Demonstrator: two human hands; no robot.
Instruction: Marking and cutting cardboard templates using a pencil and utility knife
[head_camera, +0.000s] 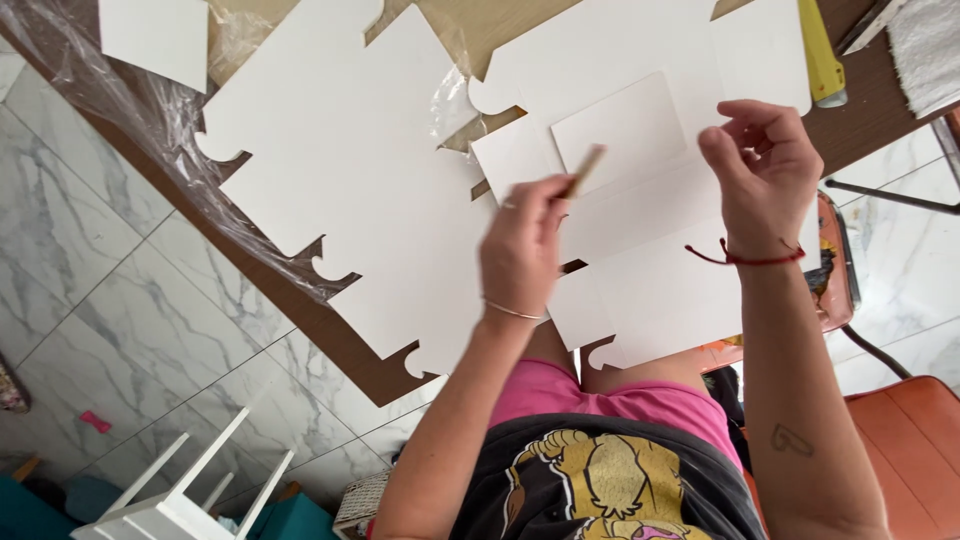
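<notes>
I looked down on a brown table (330, 335) set over a marbled tile floor (120, 300), and I took the table as my landmark for everything else. Across most of the table's top lay large white die-cut cardboard sheets (350, 170) with notched tabs, and some crumpled clear plastic wrap (130, 110) trailed over the table's far-left edge. A second die-cut blank (650, 270) sat at the table's near edge, with a smaller white rectangular panel (620, 130) resting on top of it. At the table's far-right corner I could see a yellow tool (822, 55) and a pale cloth (925, 45). An orange chair (910, 440) stood just off the table's right side, and a white stool (175, 495) stood on the floor off its left side.

My left hand (522, 250) was closed in a pinch around a thin wooden stick (585, 170), whose tip pointed at the small panel's lower edge. My right hand (765, 165) hovered over the blank with its fingertips drawn together; I could not tell whether they pinched anything.

To my judgement, the work would go best with the stick run flat along the panel's edge while the other hand pinned the blank to the table, so that nothing slid.
</notes>
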